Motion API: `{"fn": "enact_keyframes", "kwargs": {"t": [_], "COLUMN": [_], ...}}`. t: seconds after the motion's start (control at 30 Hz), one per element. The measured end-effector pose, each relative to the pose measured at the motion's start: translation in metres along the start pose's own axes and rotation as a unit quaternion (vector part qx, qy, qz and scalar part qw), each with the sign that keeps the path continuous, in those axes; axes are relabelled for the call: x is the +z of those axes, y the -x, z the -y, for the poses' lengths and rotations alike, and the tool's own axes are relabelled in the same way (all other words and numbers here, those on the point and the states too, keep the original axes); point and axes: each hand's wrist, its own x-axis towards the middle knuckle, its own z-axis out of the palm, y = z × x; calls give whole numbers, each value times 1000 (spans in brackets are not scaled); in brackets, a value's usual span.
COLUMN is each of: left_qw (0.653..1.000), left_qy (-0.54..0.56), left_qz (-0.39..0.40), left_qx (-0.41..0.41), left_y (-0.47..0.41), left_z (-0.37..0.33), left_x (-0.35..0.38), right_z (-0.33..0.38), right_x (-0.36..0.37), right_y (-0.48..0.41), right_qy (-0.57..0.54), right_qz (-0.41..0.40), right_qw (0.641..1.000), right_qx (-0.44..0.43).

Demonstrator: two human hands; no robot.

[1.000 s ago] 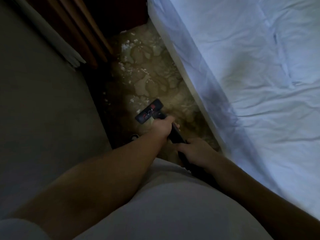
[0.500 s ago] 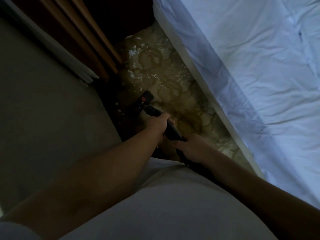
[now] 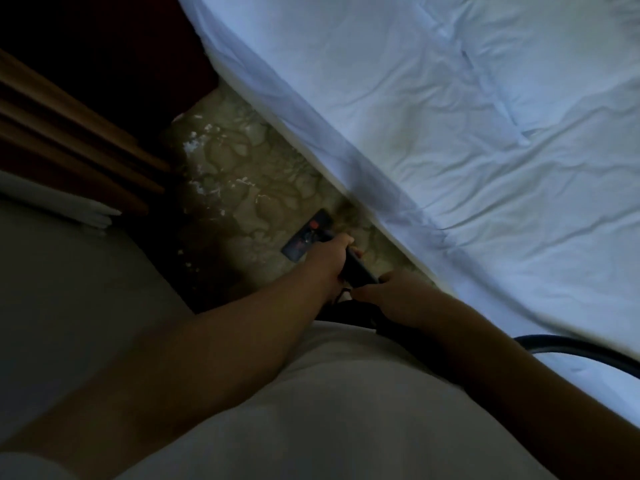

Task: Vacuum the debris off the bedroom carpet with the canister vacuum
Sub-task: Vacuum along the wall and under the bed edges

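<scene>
Pale shirt front (image 3: 346, 410), one, nearest the camera, filling the lower frame.

Hose (image 3: 588, 351), one dark length, curving out at lower right along the bed's edge.

Right hand (image 3: 398, 296), one, fingers closed around the rear of the wand, beside the bed.

Left hand (image 3: 329, 258), one, ahead of the right, fingers wrapped around the wand just behind the floor head.

Wand (image 3: 358, 270), one dark tube, held by both hands; long axis running from lower right up to upper left, pointing away from the body.

Floor head (image 3: 306, 235), one, dark with a red mark, flat on the carpet, close to the bed's edge; its long side lies across the wand's line.

Carpet (image 3: 242, 220), one narrow patterned strip between bed and wall.

Debris (image 3: 201, 168), white flecks in several scattered patches, beyond the floor head; number cannot be counted.

Bed (image 3: 450, 133), one, white creased sheet, right side.

Wooden trim (image 3: 69, 133), several parallel brown bands, far left.
</scene>
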Motion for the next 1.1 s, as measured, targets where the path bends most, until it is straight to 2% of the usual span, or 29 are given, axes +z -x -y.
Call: {"fn": "enact_keyframes", "kwargs": {"t": [0.2,0.3,0.4,0.57,0.87,1.1], "left_qw": [1000,999,999,1000,997,997], "left_qy": [-7,-12,-18,-6,46,28], "left_qz": [27,36,28,-21,-61,-67], "left_qx": [10,11,12,10,19,25], "left_y": [12,14,10,-1,-52,-102], "left_z": [0,-7,-28,-79,-190,-269], "left_x": [63,65,52,3,-152,-229], "right_z": [-17,-15,-2,53,219,311], "right_x": [-46,-53,-51,-38,31,69], "right_y": [15,11,-1,-27,-100,-156], "right_qy": [3,-22,-44,-70,12,-85], "right_qz": [-9,-26,-7,14,55,72], "right_qw": [1000,999,999,997,997,993], "right_qx": [-30,-28,-20,-31,-55,-44]}}
